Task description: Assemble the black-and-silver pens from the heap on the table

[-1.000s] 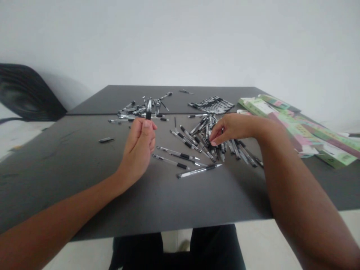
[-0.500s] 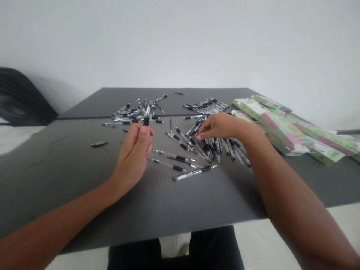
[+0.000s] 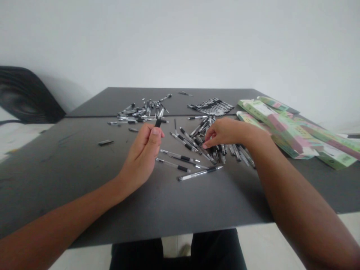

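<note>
My left hand (image 3: 146,150) is closed around a clear gel pen (image 3: 159,119) with a black grip, its upper end rising above the fist. Whether a second pen is in that fist I cannot tell. Over the heap of gel pens (image 3: 217,150) hangs my right hand (image 3: 225,131), fingertips pinched at the heap's left side. Anything between those fingertips is too small or hidden to make out. Several loose pens lie between the hands, the nearest pen (image 3: 199,173) pointing right.
A second pile of pens and parts (image 3: 137,112) lies at the far left. A neat row of pens (image 3: 213,106) is at the back. Green and pink cardboard boxes (image 3: 289,131) are heaped on the right. One small dark piece (image 3: 105,142) lies left of my hand. A black chair (image 3: 25,95) stands beyond the table.
My left hand, still around the pen, has tilted the pen's upper end slightly to the right. My right hand has shifted left across the heap and lowered a little. The camera view swayed.
</note>
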`<state>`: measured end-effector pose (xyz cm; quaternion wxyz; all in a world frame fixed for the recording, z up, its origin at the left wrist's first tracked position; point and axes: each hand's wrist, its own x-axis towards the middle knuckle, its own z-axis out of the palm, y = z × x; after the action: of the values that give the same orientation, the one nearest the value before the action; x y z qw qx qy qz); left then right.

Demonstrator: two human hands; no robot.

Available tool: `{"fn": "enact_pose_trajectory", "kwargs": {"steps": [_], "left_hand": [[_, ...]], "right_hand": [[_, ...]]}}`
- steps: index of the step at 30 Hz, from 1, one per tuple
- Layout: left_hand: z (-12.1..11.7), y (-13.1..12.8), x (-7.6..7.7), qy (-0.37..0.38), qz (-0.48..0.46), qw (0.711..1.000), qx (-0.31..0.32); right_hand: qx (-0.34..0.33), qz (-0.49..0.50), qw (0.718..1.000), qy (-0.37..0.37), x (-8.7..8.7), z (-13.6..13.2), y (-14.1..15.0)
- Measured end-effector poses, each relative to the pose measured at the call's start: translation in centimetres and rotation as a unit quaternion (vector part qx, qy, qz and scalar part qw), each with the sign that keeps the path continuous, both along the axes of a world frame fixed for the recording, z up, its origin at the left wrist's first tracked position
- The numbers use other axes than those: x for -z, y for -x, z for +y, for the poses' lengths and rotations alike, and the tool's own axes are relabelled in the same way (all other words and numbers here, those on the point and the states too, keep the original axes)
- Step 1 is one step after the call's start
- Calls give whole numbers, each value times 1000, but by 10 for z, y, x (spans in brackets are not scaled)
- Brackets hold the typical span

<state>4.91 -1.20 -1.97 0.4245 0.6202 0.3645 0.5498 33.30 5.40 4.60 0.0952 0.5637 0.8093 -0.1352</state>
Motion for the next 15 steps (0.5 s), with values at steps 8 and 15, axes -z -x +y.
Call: {"fn": "enact_pose_trajectory", "kwargs": {"steps": [8, 15], "left_hand": [[1, 0, 1, -8, 24, 1000, 6], [2, -1, 1, -15, 31, 999, 6]], "right_hand": [[4, -11, 1000, -13, 1, -1, 6], [5, -27, 1000, 6, 4, -1, 4]]}}
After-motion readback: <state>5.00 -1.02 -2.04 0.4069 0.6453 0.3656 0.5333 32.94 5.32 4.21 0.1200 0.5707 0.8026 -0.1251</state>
